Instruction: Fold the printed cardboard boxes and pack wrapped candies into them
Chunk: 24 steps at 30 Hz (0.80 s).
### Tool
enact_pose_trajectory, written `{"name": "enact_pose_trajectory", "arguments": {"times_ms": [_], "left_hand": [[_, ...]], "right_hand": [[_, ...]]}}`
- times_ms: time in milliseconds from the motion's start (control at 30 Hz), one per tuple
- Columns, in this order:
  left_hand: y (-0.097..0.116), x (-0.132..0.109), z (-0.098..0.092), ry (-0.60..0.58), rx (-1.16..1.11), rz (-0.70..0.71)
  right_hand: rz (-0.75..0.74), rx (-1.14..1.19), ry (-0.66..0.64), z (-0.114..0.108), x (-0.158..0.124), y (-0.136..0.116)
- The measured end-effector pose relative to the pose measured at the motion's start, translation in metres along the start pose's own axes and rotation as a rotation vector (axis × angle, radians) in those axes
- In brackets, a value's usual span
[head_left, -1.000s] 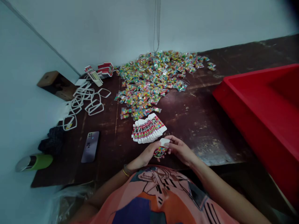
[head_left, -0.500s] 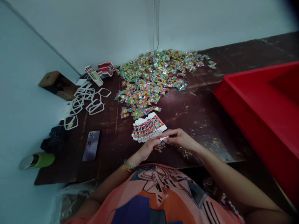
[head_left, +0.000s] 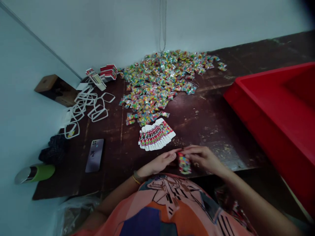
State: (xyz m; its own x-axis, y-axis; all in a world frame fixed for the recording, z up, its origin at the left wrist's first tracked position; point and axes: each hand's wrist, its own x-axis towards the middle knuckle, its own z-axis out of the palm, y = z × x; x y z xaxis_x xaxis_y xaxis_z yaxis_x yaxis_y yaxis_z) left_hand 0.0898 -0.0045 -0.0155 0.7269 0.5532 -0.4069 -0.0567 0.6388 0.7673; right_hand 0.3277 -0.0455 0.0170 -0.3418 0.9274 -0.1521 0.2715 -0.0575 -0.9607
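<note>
A small colourful printed carton (head_left: 184,164), blurred by motion, is upright near the table's front edge. My right hand (head_left: 203,158) is closed on its right side and upper end. My left hand (head_left: 162,161) is just left of the carton, its fingers stretched out and holding nothing; whether a fingertip touches the carton I cannot tell. Beyond the hands lies a fanned row of flat red-and-white cartons (head_left: 156,134). Behind that row spreads a big heap of small clear packets of coloured candies (head_left: 159,82).
A large red tray (head_left: 265,124) stands on the right. On the left are white loop-shaped bands (head_left: 98,113), a phone (head_left: 94,155), a green bottle (head_left: 43,172), a dark cloth (head_left: 52,150), a brown box (head_left: 56,90) and stacked red-and-white cartons (head_left: 108,72). A cord (head_left: 162,26) hangs at the wall.
My hands have moved apart, away from the fanned cartons. The small carton has shifted right and toward me, turned upright in my right hand, and my left hand has let go.
</note>
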Motion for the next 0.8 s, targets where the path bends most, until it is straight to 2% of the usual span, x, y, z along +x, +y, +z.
{"name": "enact_pose_trajectory", "arguments": {"times_ms": [100,167,200,267,333,400,433,500,600,733,800], "left_hand": [[0.01,-0.001,-0.011,0.093,0.117,0.063],[0.016,-0.001,-0.021,0.178,0.077,0.078],[0.018,-0.001,-0.025,0.204,0.043,0.075],[0.018,-0.001,-0.03,0.236,-0.015,0.067],[0.015,-0.002,-0.031,0.256,-0.039,0.056],[0.01,-0.006,-0.032,0.268,-0.031,0.048],[0.009,-0.01,-0.032,0.273,-0.022,0.045],[0.007,-0.018,-0.033,0.283,-0.004,0.044],[0.01,-0.025,-0.032,0.336,0.011,0.09],[0.019,-0.012,-0.024,0.512,-0.014,0.306],[0.021,-0.003,-0.018,0.468,-0.056,0.272]], "right_hand": [[0.184,-0.067,-0.387,-0.039,-0.044,0.001],[0.228,-0.12,-0.503,-0.047,-0.048,0.004],[0.206,-0.155,-0.484,-0.044,-0.037,0.006],[0.105,-0.244,-0.311,-0.027,0.006,0.011],[0.019,-0.369,0.023,-0.001,0.066,0.015],[0.013,-0.453,0.327,0.022,0.121,0.017],[0.017,-0.442,0.421,0.03,0.141,0.017],[0.025,-0.381,0.498,0.039,0.164,0.019],[0.008,-0.274,0.453,0.035,0.16,0.024],[-0.02,-0.134,0.292,0.034,0.118,0.019],[-0.064,-0.156,0.263,0.041,0.095,0.01]]}}
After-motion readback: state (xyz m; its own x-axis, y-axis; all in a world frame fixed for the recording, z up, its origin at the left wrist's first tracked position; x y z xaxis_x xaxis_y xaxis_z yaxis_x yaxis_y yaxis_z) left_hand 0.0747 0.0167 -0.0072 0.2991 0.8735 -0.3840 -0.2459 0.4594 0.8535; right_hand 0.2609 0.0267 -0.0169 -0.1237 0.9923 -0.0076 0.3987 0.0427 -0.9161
